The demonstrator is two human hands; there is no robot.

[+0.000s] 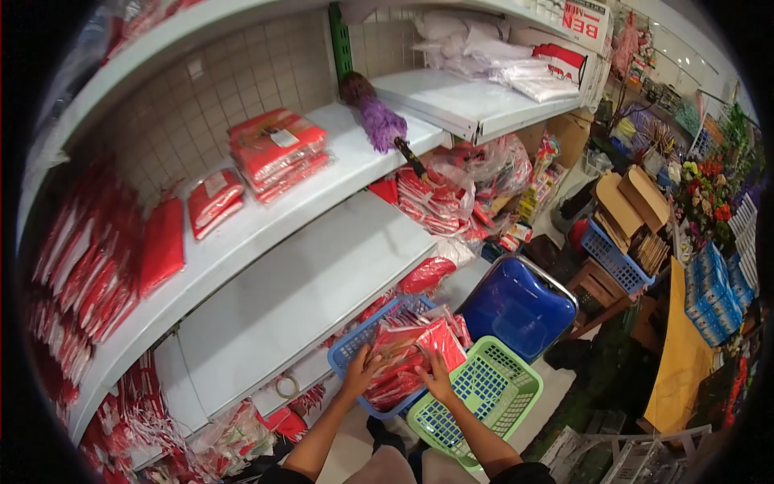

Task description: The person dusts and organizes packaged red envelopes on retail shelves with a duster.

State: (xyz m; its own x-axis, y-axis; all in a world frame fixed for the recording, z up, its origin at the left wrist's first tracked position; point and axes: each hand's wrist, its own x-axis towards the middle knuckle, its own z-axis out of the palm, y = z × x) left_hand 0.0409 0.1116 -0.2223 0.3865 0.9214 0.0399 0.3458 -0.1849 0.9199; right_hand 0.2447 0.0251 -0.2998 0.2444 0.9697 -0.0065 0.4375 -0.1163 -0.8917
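Nearest, the left hand (pixel 364 371) rests at the left side of the red packets (pixel 401 373), its fingers loosely spread and curved. The right hand (pixel 436 377) meets their right side, its fingers also part open. Neither hand is closed around a packet; how firmly they press, I cannot tell.

The packets lie in the blue basket (pixel 345 348), heaped inside its rim, some rising above the far edge. They look flat, red with paler patches, wrapped in shiny clear plastic, overlapping at different angles. Judging by how they lie, this load is only loosely gathered and not squared up.

The green basket (pixel 520 365) sits just beside it, to the right. Beyond the blue basket's left corner runs the lower shelf (pixel 298 282).

Farther off, the upper shelf (pixel 322 179) shows more order: near its left end, densely packed packets (pixel 89 250), then 1 red packet (pixel 163 246) and 2 stacks, a small stack (pixel 216 202) and a taller stack (pixel 278 153) near the back edge. A purple duster (pixel 381 121) lies beyond these.
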